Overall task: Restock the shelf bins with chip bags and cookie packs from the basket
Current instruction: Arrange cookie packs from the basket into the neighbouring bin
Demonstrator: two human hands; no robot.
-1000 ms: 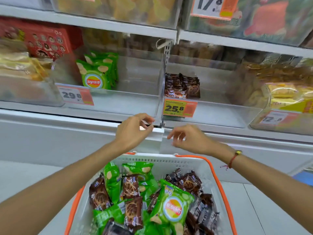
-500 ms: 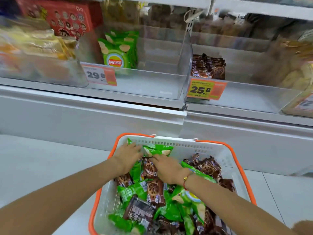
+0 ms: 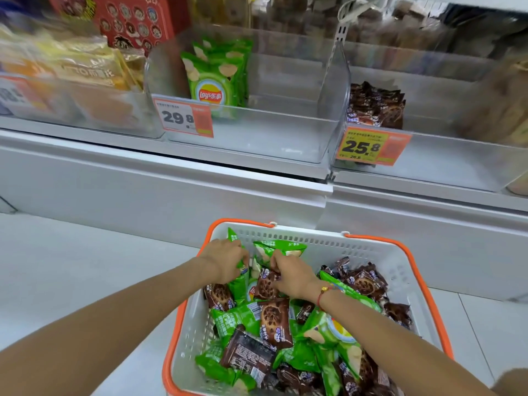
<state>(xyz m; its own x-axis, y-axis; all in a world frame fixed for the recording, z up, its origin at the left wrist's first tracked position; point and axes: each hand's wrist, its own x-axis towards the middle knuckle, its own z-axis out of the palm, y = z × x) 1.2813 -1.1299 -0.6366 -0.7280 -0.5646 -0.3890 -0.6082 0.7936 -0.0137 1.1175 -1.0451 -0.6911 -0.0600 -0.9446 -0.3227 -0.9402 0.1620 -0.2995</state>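
Observation:
A white basket with an orange rim (image 3: 383,252) stands on the floor below the shelf, full of green chip bags and brown cookie packs. My left hand (image 3: 225,260) is at the basket's far left and grips a green chip bag (image 3: 239,281) standing on edge. My right hand (image 3: 290,274) pinches a second green chip bag (image 3: 278,248) by its lower edge, over a brown cookie pack (image 3: 264,287). On the shelf, a clear bin (image 3: 274,132) holds a few green chip bags (image 3: 214,78). The bin to its right (image 3: 445,167) holds brown cookie packs (image 3: 374,105).
Price tags reading 29.8 (image 3: 183,117) and 25.8 (image 3: 371,145) hang on the bin fronts. A clear divider (image 3: 334,90) separates the two bins. Yellow packs (image 3: 77,70) and a red box (image 3: 134,21) fill the bins at left. A white cabinet front (image 3: 171,195) runs below the shelf.
Both hands came down from the shelf edge into the basket and closed on green chip bags. The view tilted down and moved closer.

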